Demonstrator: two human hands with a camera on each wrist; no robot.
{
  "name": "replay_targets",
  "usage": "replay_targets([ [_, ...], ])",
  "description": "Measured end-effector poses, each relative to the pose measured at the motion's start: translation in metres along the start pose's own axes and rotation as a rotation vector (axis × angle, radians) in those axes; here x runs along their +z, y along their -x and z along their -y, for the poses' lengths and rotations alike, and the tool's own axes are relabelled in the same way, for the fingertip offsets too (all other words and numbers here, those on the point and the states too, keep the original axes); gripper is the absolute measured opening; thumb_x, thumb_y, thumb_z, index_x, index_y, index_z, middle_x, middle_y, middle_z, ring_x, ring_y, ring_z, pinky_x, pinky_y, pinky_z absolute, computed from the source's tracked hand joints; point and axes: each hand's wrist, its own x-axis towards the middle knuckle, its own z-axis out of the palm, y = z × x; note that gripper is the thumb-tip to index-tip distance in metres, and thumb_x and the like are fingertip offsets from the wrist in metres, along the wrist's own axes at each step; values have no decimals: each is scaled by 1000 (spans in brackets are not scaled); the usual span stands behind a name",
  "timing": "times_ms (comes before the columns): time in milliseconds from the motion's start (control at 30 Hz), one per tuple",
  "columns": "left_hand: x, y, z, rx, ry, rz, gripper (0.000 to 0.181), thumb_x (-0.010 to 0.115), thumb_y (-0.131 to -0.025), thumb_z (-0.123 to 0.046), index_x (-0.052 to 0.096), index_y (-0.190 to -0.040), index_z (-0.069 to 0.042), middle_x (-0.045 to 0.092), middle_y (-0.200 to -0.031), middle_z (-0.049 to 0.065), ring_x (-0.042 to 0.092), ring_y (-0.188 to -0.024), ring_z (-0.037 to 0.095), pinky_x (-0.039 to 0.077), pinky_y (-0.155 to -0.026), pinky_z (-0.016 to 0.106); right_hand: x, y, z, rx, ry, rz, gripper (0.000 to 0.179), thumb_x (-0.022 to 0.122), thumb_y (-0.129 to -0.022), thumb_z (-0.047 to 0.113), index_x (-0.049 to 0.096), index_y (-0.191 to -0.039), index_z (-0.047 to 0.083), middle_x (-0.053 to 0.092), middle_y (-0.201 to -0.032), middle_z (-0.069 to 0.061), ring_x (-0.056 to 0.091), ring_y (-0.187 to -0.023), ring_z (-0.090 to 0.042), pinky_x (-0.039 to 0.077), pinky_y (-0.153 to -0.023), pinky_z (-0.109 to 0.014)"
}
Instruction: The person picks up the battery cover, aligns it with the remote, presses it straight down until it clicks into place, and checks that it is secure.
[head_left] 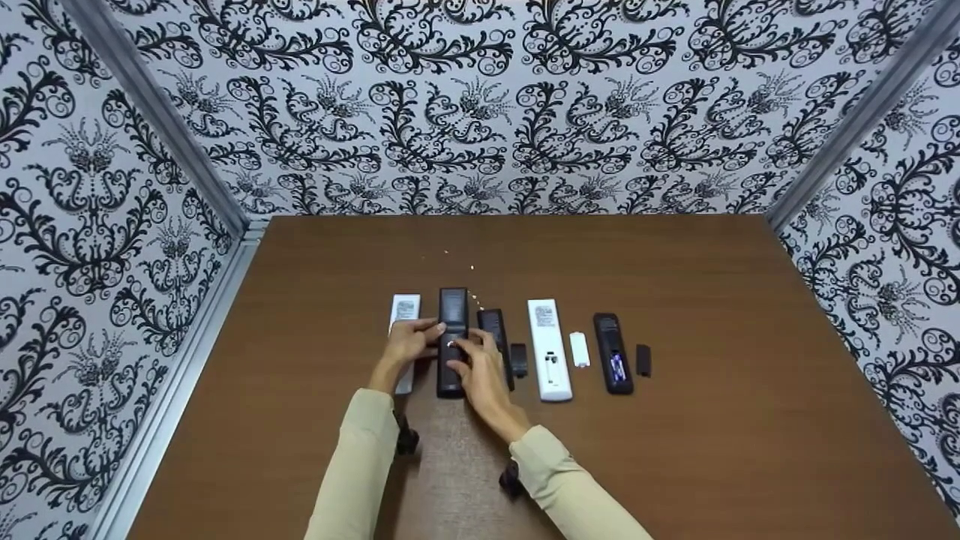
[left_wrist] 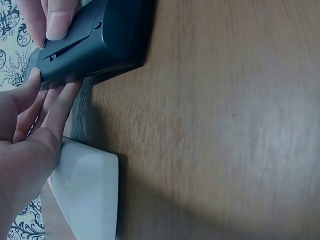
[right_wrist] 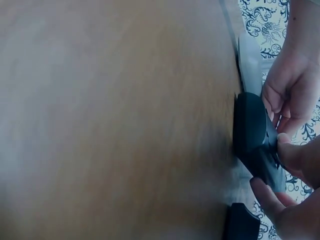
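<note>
1. Black remote control (head_left: 452,304), back side up, lies between the two hands over the wooden table (head_left: 712,450); left wrist view shows fingers beneath it. Cannot tell whether its far end rests on the wood.
2. Left hand (head_left: 407,343) holds the remote's side narrowly, thumb opposite fingers. Right hand (head_left: 484,371) grips it too, one digit pressing on the battery cover (left_wrist: 75,37).
3. Dark gap shows along the cover's edge. Risk, as judged: uneven pressure there could bind the cover or strain its catch.
4. If the left grip slackens under that push, the remote could twist or drop.
5. Left hand hangs over a white remote (head_left: 406,309); a low wrist could nudge it.
6. Just right, a second black remote (head_left: 492,324) and a loose black cover (head_left: 519,360). A slipping right hand could knock either; similar dark covers invite mix-ups.
</note>
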Motion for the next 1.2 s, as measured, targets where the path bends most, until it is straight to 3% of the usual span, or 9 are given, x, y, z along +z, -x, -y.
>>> replay_targets([
  [100, 0, 0, 0, 0, -5, -3, 40, 64, -97, -9, 59, -132, 10, 65, -125, 30, 70, -90, 20, 62, -80, 32, 1, 1, 1, 66, -38, 20, 49, 71, -91, 12, 59, -136, -2, 54, -139, -27, 56, -125, -42, 48, -104, -52],
  [233, -1, 0, 0, -3, -7, -3, 40, 64, -98, -10, 59, -133, 9, 66, -124, 30, 71, -90, 22, 62, -80, 33, 2, 0, 2, 112, -40, 38, 54, 71, -92, 13, 54, -140, -4, 57, -137, -27, 57, -126, -41, 47, -106, -51],
  [633, -1, 0, 1, -17, -6, -4, 39, 65, -97, -11, 60, -132, 7, 66, -123, 29, 72, -92, 24, 62, -82, 35, 0, -4, 2, 232, -119, 78, 56, 73, -91, 13, 52, -137, -11, 61, -129, -33, 66, -113, -37, 57, -92, -42],
  [800, -2, 0, 0, -19, -9, -3, 40, 64, -98, -11, 60, -133, 6, 65, -125, 30, 72, -94, 25, 61, -83, 35, 0, -5, 3, 255, -134, 84, 56, 74, -90, 12, 53, -137, -11, 61, -129, -33, 68, -110, -35, 59, -90, -40],
  [1033, -1, 2, 1, 8, 10, 13, 40, 64, -97, -9, 59, -133, 8, 65, -125, 31, 71, -93, 24, 61, -83, 35, -1, -5, 3, 267, -133, 69, 55, 74, -90, 12, 55, -136, -10, 62, -130, -30, 66, -113, -38, 55, -96, -45],
  [1200, 0, 2, 0, 3, 15, 13, 39, 64, -97, -9, 59, -133, 8, 65, -125, 31, 72, -96, 26, 61, -84, 35, 0, -6, 2, 290, -185, 46, 54, 76, -88, 7, 55, -135, -10, 64, -126, -28, 69, -104, -34, 59, -87, -39],
])
